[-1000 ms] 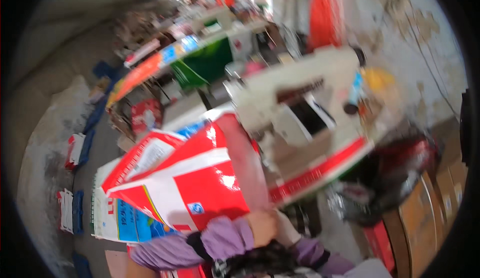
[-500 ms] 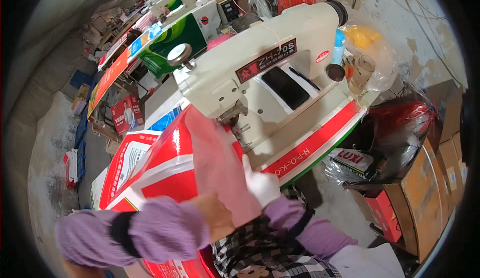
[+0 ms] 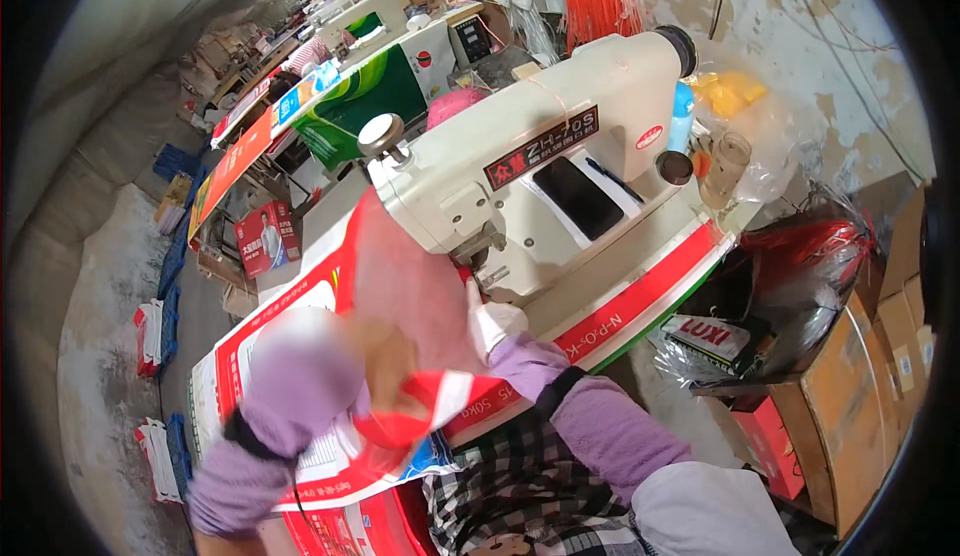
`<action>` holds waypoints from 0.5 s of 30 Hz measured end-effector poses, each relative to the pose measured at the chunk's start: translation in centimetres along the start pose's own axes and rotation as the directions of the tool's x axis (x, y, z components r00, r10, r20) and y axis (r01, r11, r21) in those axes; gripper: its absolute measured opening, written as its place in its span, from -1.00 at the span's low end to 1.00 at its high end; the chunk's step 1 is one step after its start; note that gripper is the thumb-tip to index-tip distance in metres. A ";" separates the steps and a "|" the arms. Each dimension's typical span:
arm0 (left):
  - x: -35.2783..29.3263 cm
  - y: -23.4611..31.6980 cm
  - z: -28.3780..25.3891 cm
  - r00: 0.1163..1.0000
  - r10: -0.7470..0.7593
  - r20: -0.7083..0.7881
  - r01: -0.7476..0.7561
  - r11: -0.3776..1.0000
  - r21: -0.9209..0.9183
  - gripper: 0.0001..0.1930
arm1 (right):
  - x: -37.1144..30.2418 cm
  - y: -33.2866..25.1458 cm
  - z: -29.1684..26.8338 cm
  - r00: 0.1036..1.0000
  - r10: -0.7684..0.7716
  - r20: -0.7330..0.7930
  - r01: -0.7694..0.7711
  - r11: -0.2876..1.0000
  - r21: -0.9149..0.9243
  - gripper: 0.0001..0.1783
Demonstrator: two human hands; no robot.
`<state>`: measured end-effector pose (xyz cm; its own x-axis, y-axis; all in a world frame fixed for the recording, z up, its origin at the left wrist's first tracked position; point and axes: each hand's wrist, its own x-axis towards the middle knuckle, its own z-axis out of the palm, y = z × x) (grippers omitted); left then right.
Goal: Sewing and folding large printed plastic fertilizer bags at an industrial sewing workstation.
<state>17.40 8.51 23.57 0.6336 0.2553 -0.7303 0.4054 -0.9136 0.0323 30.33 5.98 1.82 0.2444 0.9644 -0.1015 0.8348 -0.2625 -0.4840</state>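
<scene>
A red and white printed sack (image 3: 262,334) lies across the work surface, its pale pink inner side (image 3: 400,266) turned up by the needle end of a cream sewing machine (image 3: 590,91). My right hand (image 3: 497,324), in a white glove, grips the sack's edge just below the needle area, one finger stretched along it. My left hand (image 3: 388,358) is over the sack beside a folded red and white flap. Motion smears its fingers, so its hold cannot be made out. Purple sleeves with black bands cover both forearms.
A black phone (image 3: 578,199) and a pen (image 3: 614,180) rest on the machine bed. Behind it stand a blue bottle (image 3: 681,116) and a brown jar (image 3: 722,168). Cardboard boxes (image 3: 850,406) are at right; another sewing machine (image 3: 375,14) stands farther back.
My left hand has moved left and up over the sack, which now lies flatter with a flap folded near me. My right hand has shifted slightly left and up along the edge.
</scene>
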 end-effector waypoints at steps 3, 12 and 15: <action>2.4 11.3 9.8 0.914 0.319 -0.251 -0.340 0.939 -0.047 -0.79 | -1.4 -1.1 2.2 0.988 -0.071 0.140 0.028 0.957 0.290 -0.19; -1.0 3.2 0.0 0.987 0.121 0.102 -0.146 0.944 0.296 -0.67 | -6.4 0.1 1.8 0.985 -0.171 0.006 0.167 0.955 -0.245 -0.16; -3.6 8.8 0.1 0.973 -0.046 0.227 -0.009 0.972 0.234 -0.59 | -1.0 -3.4 0.5 0.982 -0.184 0.037 0.187 0.977 -0.103 -0.30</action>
<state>18.65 -0.42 26.39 0.4480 0.2183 -0.8670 0.2343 -0.9645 -0.1218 27.01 5.96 3.17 0.0685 0.9967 -0.0428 0.9121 -0.0800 -0.4021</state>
